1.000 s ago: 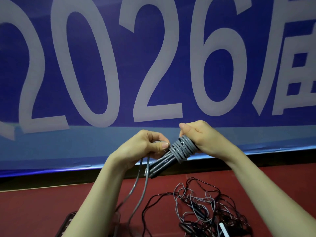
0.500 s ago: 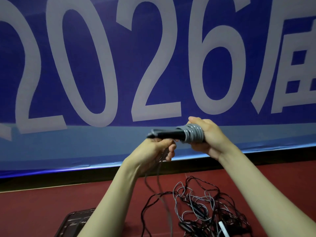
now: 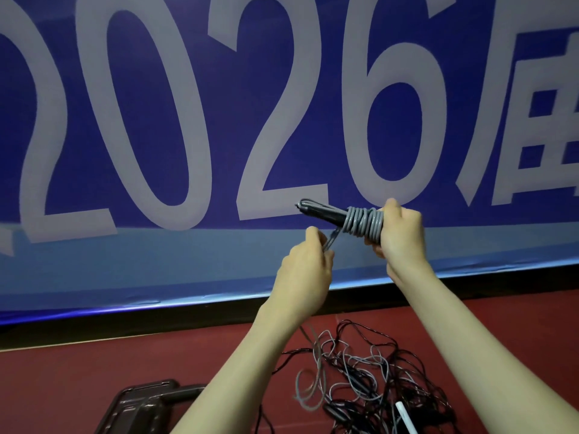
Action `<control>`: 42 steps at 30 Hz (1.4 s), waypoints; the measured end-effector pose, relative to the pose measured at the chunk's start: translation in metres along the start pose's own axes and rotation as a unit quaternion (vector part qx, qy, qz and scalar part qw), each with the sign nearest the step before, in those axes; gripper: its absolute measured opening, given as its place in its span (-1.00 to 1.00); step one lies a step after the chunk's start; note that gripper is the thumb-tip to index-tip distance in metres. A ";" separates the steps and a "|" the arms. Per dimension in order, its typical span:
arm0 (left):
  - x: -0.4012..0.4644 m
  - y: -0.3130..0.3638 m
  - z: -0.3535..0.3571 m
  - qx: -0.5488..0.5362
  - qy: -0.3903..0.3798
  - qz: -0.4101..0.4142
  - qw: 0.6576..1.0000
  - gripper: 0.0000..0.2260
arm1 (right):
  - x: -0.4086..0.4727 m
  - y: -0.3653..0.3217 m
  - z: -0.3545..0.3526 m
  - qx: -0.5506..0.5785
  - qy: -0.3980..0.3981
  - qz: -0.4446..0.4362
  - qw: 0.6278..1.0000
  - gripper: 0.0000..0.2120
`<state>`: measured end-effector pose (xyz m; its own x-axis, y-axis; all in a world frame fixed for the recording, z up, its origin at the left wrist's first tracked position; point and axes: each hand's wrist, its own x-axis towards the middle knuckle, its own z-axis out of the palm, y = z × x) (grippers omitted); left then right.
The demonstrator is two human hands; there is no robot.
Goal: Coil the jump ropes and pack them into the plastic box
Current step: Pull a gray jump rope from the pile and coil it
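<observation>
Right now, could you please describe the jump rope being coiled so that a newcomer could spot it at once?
Start at the big white 2026 on the blue banner; just below the 6, two hands are raised. The right hand grips the grey jump rope, wound tightly around dark handles, while the left hand pinches its loose end. Unlike the tangled ropes on the red floor, it is a neat bundle held in the air.

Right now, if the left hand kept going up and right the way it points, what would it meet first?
Most likely the gray rope coil wound round the black handles, held by the right hand. The left hand pinches the rope's loose end just below it; depth unclear.
</observation>
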<state>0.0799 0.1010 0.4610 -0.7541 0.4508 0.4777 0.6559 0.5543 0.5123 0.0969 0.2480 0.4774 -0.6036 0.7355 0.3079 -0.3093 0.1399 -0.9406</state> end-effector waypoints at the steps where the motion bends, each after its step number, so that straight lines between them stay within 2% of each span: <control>1: -0.001 0.003 0.001 0.018 0.000 0.005 1.000 -0.90 | 0.002 0.002 -0.001 -0.047 0.019 -0.044 0.998 -0.57; 4: -0.001 0.010 -0.004 0.105 0.014 -0.002 0.994 -0.85 | 0.000 0.008 -0.003 -0.161 0.041 -0.184 0.969 -0.52; 9: 0.000 0.013 -0.014 0.246 0.036 0.023 0.968 -0.91 | -0.007 0.009 -0.003 -0.249 -0.001 -0.312 0.917 -0.58; 11: 0.001 0.009 -0.017 0.254 0.035 0.036 0.966 -0.88 | -0.005 0.004 -0.004 -0.333 -0.034 -0.354 0.873 -0.64; 14: 0.004 0.002 -0.021 0.235 0.025 0.061 0.970 -0.77 | -0.002 -0.004 -0.008 -0.488 -0.093 -0.393 0.774 -0.85; 16: 0.005 0.000 -0.023 0.222 0.025 0.095 0.970 -0.74 | -0.002 -0.011 -0.009 -0.537 -0.116 -0.370 0.749 -0.89; 19: 0.005 -0.001 -0.024 0.153 0.029 0.155 0.975 -0.78 | -0.006 -0.016 -0.011 -0.514 -0.152 -0.343 0.772 -0.89; 21: 0.005 -0.002 -0.023 0.121 0.024 0.169 0.978 -0.81 | -0.008 -0.018 -0.012 -0.498 -0.180 -0.317 0.787 -0.80; 24: 0.007 -0.009 -0.022 0.060 -0.002 0.153 0.986 -0.81 | -0.007 -0.020 -0.014 -0.450 -0.233 -0.289 0.812 -0.63; 28: 0.007 -0.017 -0.025 -0.066 -0.023 0.105 0.992 -0.75 | -0.004 -0.020 -0.023 -0.332 -0.297 -0.238 0.863 -0.57; 36: 0.004 -0.017 -0.024 -0.127 -0.105 0.100 0.981 -0.79 | 0.004 -0.021 -0.035 -0.233 -0.384 -0.165 0.878 -0.54; 40: 0.004 -0.013 -0.028 -0.188 -0.137 0.082 0.969 -0.81 | 0.002 -0.028 -0.039 -0.181 -0.392 -0.148 0.890 -0.53; 42: 0.003 -0.011 -0.030 -0.209 -0.157 0.072 0.963 -0.74 | 0.001 -0.028 -0.039 -0.163 -0.395 -0.141 0.893 -0.54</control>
<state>0.0714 0.0752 0.4786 -0.5845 0.7274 0.3596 0.6613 0.1702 0.7306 0.1340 0.2705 0.4988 -0.9056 -0.0384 0.4223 -0.3775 0.5266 -0.7617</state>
